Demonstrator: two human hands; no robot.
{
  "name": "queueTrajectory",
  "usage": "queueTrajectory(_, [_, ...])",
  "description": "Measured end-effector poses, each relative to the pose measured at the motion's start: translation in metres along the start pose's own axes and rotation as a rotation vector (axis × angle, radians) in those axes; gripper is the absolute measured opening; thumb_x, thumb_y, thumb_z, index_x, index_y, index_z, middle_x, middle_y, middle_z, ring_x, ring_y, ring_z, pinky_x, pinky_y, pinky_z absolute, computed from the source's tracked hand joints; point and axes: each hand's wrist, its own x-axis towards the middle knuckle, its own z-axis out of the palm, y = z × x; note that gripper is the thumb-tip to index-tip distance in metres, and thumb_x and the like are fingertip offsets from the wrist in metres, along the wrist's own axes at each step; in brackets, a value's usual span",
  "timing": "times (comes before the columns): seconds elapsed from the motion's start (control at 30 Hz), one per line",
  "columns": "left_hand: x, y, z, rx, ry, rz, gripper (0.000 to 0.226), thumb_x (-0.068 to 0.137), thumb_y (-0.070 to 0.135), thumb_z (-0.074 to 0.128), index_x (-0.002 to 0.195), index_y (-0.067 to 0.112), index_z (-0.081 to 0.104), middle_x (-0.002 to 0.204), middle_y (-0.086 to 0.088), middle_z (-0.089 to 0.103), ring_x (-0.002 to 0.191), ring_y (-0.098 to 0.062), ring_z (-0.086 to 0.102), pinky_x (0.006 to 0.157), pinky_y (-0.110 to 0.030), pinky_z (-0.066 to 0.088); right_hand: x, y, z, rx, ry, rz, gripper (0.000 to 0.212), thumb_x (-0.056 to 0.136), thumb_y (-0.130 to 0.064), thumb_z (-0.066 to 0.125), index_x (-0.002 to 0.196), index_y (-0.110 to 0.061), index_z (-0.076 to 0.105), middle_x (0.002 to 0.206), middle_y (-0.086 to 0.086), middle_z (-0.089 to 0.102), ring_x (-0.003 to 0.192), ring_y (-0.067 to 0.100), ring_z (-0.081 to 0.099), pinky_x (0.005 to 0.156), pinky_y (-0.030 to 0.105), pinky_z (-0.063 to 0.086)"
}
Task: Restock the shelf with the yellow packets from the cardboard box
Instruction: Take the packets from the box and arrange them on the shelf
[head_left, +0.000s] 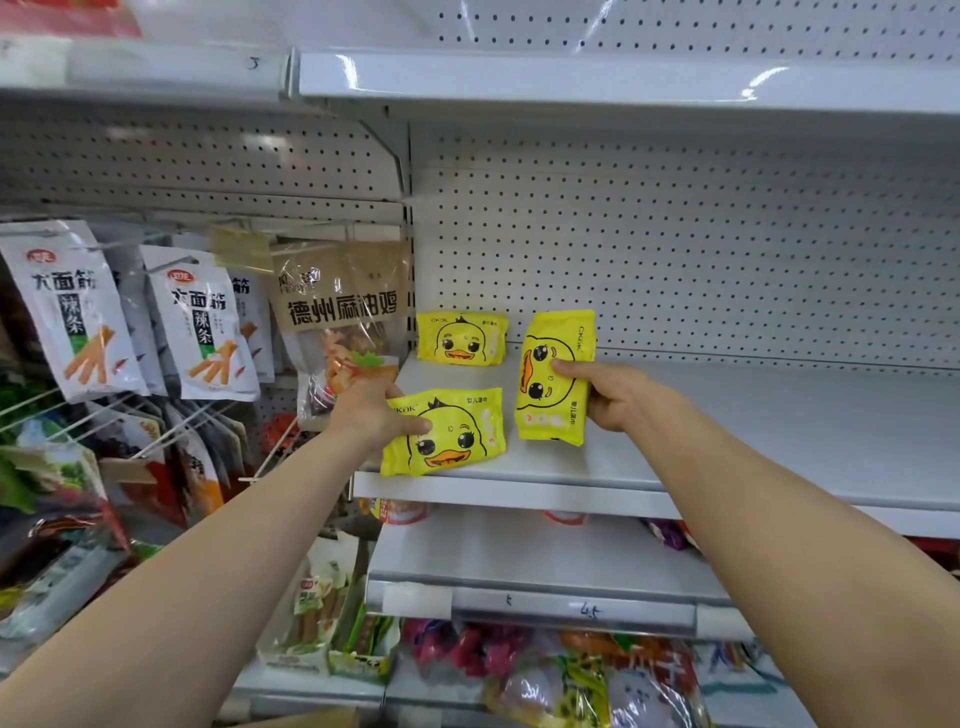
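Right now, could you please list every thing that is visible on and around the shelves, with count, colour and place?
yellow packets: three, yellow with a duck face; one lies free at the back left of the shelf, one flat at the front left, one turned on end beside it
shelf: one, white, centre right
hanging snack bags: several, white with sticks pictured, left hooks
brown bag: one, brown and clear, beside the shelf's left end
lower shelves: mixed colourful packs, count unclear
left hand: holds the front left packet
right hand: holds the packet on end
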Motion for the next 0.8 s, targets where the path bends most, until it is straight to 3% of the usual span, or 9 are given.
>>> queueTrajectory(0.1, [0.008, 0.006, -0.001, 0.174, -0.068, 0.089, 0.032, 0.068, 0.041, 0.086, 0.074, 0.019, 0.064, 0.079, 0.001, 0.065, 0.088, -0.022, 0.063, 0.068, -0.03, 0.043, 0.004, -0.003, 0.003, -0.097, -0.015, 0.003, 0.033, 0.087, -0.015, 0.074, 0.117, -0.008, 0.064, 0.11, 0.013, 0.072, 0.087, 0.024, 0.071, 0.069, 0.042, 0.056])
queueTrajectory(0.2, [0.021, 0.018, -0.004, 0.349, -0.183, 0.141, 0.046, 0.07, 0.044, 0.084, 0.096, 0.015, 0.059, 0.095, 0.0, 0.06, 0.092, -0.02, 0.057, 0.07, -0.029, 0.044, 0.013, -0.009, 0.003, -0.171, -0.038, -0.019, 0.037, 0.085, -0.027, 0.076, 0.118, -0.012, 0.066, 0.109, 0.011, 0.074, 0.094, 0.025, 0.072, 0.075, 0.041, 0.059])
queueTrajectory(0.27, [0.035, 0.023, -0.006, 0.424, -0.308, 0.136, 0.06, 0.07, 0.039, 0.084, 0.118, 0.016, 0.055, 0.112, -0.002, 0.058, 0.103, -0.021, 0.056, 0.085, -0.032, 0.05, 0.02, -0.014, 0.002, -0.202, -0.05, -0.033, 0.042, 0.084, -0.029, 0.077, 0.121, -0.011, 0.066, 0.109, 0.01, 0.074, 0.099, 0.027, 0.072, 0.085, 0.046, 0.058])
queueTrajectory(0.33, [0.043, 0.03, -0.008, 0.41, -0.42, 0.134, 0.07, 0.073, 0.03, 0.083, 0.133, 0.023, 0.049, 0.132, -0.004, 0.051, 0.119, -0.023, 0.051, 0.099, -0.036, 0.046, 0.025, -0.019, 0.002, -0.212, -0.054, -0.042, 0.042, 0.084, -0.024, 0.077, 0.121, -0.009, 0.065, 0.109, 0.011, 0.074, 0.1, 0.028, 0.072, 0.085, 0.047, 0.058])
queueTrajectory(0.43, [0.058, 0.037, -0.005, 0.351, -0.5, 0.159, 0.055, 0.084, 0.024, 0.073, 0.135, 0.021, 0.05, 0.138, -0.002, 0.049, 0.122, -0.021, 0.049, 0.104, -0.035, 0.042, 0.035, -0.028, -0.001, -0.216, -0.079, -0.051, 0.044, 0.082, -0.013, 0.077, 0.123, -0.006, 0.064, 0.111, 0.013, 0.074, 0.101, 0.028, 0.072, 0.083, 0.046, 0.058])
queueTrajectory(0.5, [0.07, 0.037, 0.0, 0.308, -0.54, 0.184, 0.044, 0.089, 0.036, 0.068, 0.128, 0.018, 0.058, 0.131, -0.001, 0.059, 0.117, -0.019, 0.056, 0.104, -0.038, 0.045, 0.046, -0.033, -0.004, -0.234, -0.106, -0.055, 0.045, 0.081, -0.009, 0.077, 0.124, -0.005, 0.064, 0.112, 0.014, 0.073, 0.103, 0.029, 0.071, 0.086, 0.046, 0.057])
queueTrajectory(0.6, [0.091, 0.037, 0.007, 0.314, -0.513, 0.262, 0.043, 0.084, 0.047, 0.071, 0.112, 0.015, 0.067, 0.115, -0.005, 0.068, 0.107, -0.022, 0.063, 0.093, -0.037, 0.049, 0.06, -0.044, -0.008, -0.284, -0.131, -0.065, 0.038, 0.084, -0.005, 0.074, 0.121, -0.005, 0.064, 0.114, 0.014, 0.072, 0.103, 0.029, 0.07, 0.084, 0.044, 0.057])
queueTrajectory(0.67, [0.11, 0.042, 0.011, 0.388, -0.46, 0.311, 0.043, 0.082, 0.045, 0.073, 0.113, 0.015, 0.068, 0.115, -0.008, 0.067, 0.109, -0.026, 0.061, 0.082, -0.031, 0.045, 0.07, -0.051, -0.011, -0.341, -0.131, -0.076, 0.039, 0.082, -0.006, 0.075, 0.12, -0.005, 0.064, 0.113, 0.014, 0.073, 0.102, 0.029, 0.071, 0.087, 0.045, 0.056])
queueTrajectory(0.8, [0.151, 0.057, 0.018, 0.457, -0.367, 0.363, 0.039, 0.082, 0.031, 0.076, 0.112, 0.008, 0.067, 0.108, -0.014, 0.064, 0.112, -0.033, 0.057, 0.088, -0.037, 0.047, 0.087, -0.063, -0.014, -0.471, -0.133, -0.142, 0.038, 0.08, -0.004, 0.077, 0.116, -0.007, 0.065, 0.107, 0.013, 0.074, 0.096, 0.029, 0.072, 0.084, 0.045, 0.058])
